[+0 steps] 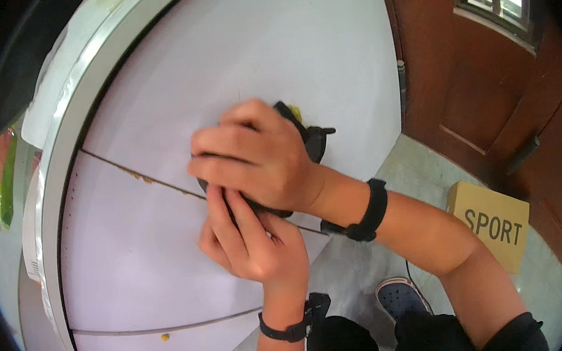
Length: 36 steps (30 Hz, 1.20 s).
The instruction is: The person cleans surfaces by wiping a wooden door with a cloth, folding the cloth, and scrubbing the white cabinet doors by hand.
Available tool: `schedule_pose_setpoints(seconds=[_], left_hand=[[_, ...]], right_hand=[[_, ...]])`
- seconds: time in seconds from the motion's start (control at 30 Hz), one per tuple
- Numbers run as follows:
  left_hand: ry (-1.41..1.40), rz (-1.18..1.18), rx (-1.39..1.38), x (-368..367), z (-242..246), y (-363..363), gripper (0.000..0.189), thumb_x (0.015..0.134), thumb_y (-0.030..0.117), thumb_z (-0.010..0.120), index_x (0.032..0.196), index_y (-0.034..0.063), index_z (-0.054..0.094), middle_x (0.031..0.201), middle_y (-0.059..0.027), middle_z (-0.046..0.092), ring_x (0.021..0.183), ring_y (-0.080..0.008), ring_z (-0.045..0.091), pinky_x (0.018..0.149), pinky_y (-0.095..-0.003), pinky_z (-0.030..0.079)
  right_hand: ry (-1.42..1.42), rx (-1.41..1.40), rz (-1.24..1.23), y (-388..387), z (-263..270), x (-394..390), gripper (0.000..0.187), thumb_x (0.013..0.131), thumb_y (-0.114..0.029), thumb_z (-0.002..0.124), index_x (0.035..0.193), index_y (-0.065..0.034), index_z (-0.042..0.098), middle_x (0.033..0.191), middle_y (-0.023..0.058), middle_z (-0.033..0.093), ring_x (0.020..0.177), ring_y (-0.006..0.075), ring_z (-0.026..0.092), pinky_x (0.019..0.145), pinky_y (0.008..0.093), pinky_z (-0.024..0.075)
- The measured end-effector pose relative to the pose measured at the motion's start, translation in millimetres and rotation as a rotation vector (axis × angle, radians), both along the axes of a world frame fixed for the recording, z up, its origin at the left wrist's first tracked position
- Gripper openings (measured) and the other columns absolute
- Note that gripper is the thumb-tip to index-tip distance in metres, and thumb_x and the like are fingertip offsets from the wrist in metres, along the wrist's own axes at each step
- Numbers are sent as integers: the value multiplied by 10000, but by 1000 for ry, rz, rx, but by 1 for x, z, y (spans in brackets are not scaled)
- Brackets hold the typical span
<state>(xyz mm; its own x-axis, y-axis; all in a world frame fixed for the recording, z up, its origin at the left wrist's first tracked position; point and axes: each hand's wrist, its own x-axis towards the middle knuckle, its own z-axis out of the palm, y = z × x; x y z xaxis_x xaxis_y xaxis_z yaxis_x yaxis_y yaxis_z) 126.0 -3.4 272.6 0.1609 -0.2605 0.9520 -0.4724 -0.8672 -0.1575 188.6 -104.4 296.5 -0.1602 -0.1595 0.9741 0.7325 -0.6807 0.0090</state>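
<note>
In the head view a black object (316, 145), perhaps soft, lies at the middle of a white table (167, 255), mostly covered by my hands. My right hand (259, 157) is bent over it from above, with its fingers curled around it. From below, my left hand (254, 240) pinches its lower edge with the fingertips. A small yellow bit (296, 114) shows beside its upper right end, and a thin black tab sticks out to the right. What exactly the object is cannot be told. Both wrists wear black straps.
Dark seams cross the white table, with a small yellow crumb (165, 337) near the lower one. A metal-framed edge (49, 216) curves along the left. At the right are a brown wooden door (477, 73) and a yellow box (496, 227) with printed lettering on the floor.
</note>
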Motion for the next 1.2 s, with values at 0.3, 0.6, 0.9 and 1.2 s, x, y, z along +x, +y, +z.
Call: schedule_pose_setpoints(seconds=[0.3, 0.6, 0.9, 1.2], left_hand=[[293, -2, 222, 14, -39, -40, 624, 765, -14, 581, 1377, -93, 490, 1537, -222, 402, 1145, -378, 499, 958, -449, 374], [521, -291, 370, 32, -37, -99, 692, 709, -73, 615, 1390, -73, 492, 1503, -151, 470, 1049, -309, 516, 912, -441, 382], [228, -48, 185, 8, 19, -37, 513, 718, 8, 660, 1228, -49, 650, 1435, -91, 563, 884, -231, 525, 790, -378, 357], [309, -75, 119, 8, 28, -35, 527, 756, 23, 640, 1281, -13, 633, 1463, -34, 540, 904, -205, 547, 867, -366, 392]], right_hand=[[86, -100, -86, -66, -32, 16, 231, 685, -81, 689, 905, -149, 670, 1041, 10, 605, 912, 229, 552, 785, 332, 503], [480, 748, -1, -102, -81, 8, 175, 776, 40, 602, 928, -33, 649, 1052, 127, 613, 989, 312, 587, 884, 387, 484], [407, 315, 153, -61, 9, -13, 162, 709, 18, 705, 859, -19, 655, 862, 110, 654, 801, 293, 654, 725, 358, 541], [418, 205, -91, -59, 29, -18, 150, 716, -18, 726, 863, -3, 701, 839, 115, 709, 742, 231, 692, 697, 317, 558]])
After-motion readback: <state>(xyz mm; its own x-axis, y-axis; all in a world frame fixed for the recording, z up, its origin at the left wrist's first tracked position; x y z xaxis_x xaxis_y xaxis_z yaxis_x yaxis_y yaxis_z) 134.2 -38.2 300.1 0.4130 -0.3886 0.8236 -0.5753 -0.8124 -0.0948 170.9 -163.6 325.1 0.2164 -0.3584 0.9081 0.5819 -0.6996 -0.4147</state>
